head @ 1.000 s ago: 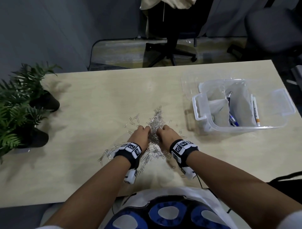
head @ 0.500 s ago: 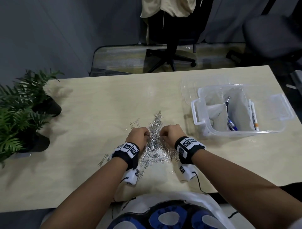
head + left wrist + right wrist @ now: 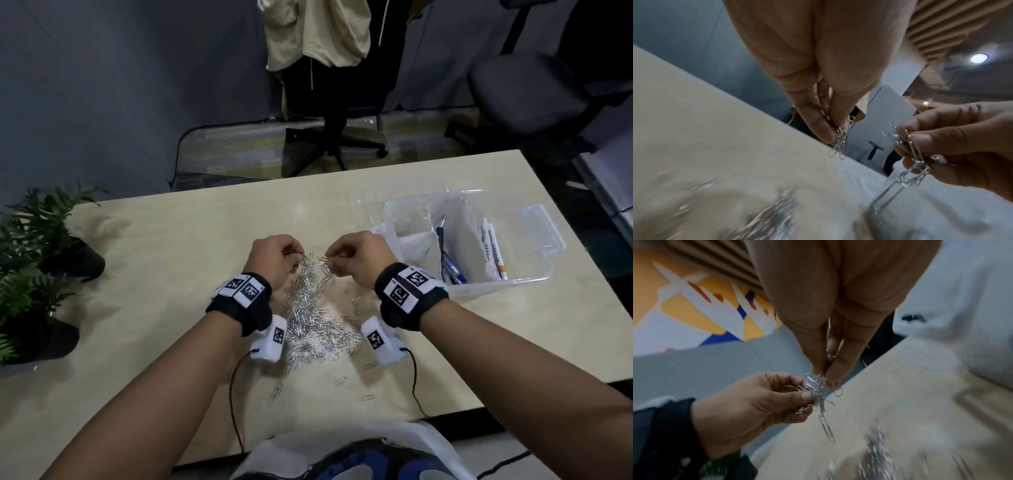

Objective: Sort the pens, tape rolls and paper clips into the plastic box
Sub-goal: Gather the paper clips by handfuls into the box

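A heap of silver paper clips (image 3: 317, 325) lies on the pale wooden table (image 3: 171, 260) in front of me. Both hands hover above it. My left hand (image 3: 274, 258) pinches a small bunch of clips (image 3: 839, 142) between thumb and fingertips. My right hand (image 3: 356, 257) pinches another bunch (image 3: 819, 386), with some clips dangling from it. The clear plastic box (image 3: 534, 274) stands at the right, just beyond my right hand. It holds several pens (image 3: 448, 267) and a white marker (image 3: 493, 251). No tape roll shows clearly.
Two potted ferns (image 3: 30, 274) stand at the table's left edge. A clear lid (image 3: 370, 209) lies behind the box. A few stray clips (image 3: 366, 397) lie near the front edge. Office chairs (image 3: 335, 144) stand beyond the far edge.
Both hands have risen off the heap, each pinching a bunch of clips, and moved apart. The camera has tilted up and closer.
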